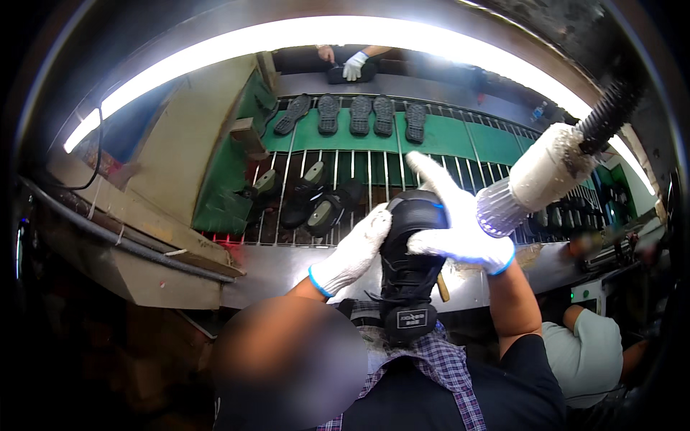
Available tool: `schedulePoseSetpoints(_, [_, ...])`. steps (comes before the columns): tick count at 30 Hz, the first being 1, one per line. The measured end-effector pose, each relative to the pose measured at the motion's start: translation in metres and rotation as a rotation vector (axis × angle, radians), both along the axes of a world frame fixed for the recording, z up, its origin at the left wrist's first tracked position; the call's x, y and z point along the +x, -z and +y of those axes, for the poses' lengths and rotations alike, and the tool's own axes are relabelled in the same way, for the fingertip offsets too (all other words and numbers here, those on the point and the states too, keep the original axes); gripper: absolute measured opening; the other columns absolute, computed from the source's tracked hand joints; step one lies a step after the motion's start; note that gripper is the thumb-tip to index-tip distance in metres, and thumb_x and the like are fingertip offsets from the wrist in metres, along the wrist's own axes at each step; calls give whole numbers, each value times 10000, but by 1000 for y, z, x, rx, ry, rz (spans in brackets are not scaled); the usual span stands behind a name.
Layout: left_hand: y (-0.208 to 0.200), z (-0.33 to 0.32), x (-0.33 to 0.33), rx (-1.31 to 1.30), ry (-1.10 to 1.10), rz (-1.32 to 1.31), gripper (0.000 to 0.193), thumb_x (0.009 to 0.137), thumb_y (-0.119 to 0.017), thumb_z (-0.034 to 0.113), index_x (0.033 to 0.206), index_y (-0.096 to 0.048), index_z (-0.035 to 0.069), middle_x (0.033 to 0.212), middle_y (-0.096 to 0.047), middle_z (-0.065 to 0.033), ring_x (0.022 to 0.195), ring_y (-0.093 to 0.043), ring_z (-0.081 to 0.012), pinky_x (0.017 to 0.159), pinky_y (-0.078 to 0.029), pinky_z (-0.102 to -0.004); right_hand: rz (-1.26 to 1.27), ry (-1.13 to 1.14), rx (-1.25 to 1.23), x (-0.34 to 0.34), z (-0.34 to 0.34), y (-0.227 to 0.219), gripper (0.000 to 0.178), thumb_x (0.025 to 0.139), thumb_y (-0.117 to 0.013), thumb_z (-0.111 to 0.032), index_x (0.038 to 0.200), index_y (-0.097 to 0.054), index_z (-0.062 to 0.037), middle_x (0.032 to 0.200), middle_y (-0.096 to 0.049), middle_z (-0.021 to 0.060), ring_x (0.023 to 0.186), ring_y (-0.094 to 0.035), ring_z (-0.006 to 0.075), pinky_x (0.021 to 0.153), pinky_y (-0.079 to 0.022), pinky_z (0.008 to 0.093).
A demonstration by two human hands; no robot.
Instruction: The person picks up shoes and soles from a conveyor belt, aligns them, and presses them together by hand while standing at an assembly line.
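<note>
glowing lamp (302, 32); metal ledge (287, 262); black shoe (406, 266)

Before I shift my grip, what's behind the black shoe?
Beyond the black shoe: metal bars and a green belt bearing dark soles. Whatever lies directly behind it, the left hand and the right hand is hidden.

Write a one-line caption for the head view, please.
A gloved left hand and right hand flank a black shoe, with dark soles lined up beyond on a green surface.
</note>
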State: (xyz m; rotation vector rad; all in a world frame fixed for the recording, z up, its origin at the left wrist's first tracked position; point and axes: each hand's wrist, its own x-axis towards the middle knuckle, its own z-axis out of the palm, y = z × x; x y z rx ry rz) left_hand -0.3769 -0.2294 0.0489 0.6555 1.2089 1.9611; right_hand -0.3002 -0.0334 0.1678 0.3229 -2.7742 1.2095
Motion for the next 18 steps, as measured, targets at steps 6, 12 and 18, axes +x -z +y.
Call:
schedulePoseSetpoints(6, [20,7,7,-56,-41,63,613,1139,-397,493,1533,-461,27,1449,-590,-132,1343,-543,-201,1173,-398,-362,67,73,138,20,-6,16,835,826,-862,-328,1517,-504,-27,1442,-592,214,1339,-588,362,1145,-452,444])
schedulePoseSetpoints(12, [-44,18,15,-600,47,576,810,1026,-433,718,1545,-434,95,1336,-651,-264,1244,-645,-431,1080,-472,-459,-115,19,-234,32,30,-11,833,775,-938,-265,1473,-555,-22,1408,-631,148,1304,-606,273,1132,-473,437])
schedulePoseSetpoints(18, [16,9,4,-181,296,223,814,1064,-479,648,1566,-449,8,1522,-549,-146,1424,-500,-244,1218,-374,-420,122,394,-346,64,43,44,787,747,-925,-405,1346,-632,15,1246,-711,108,1153,-669,218,1038,-512,377])
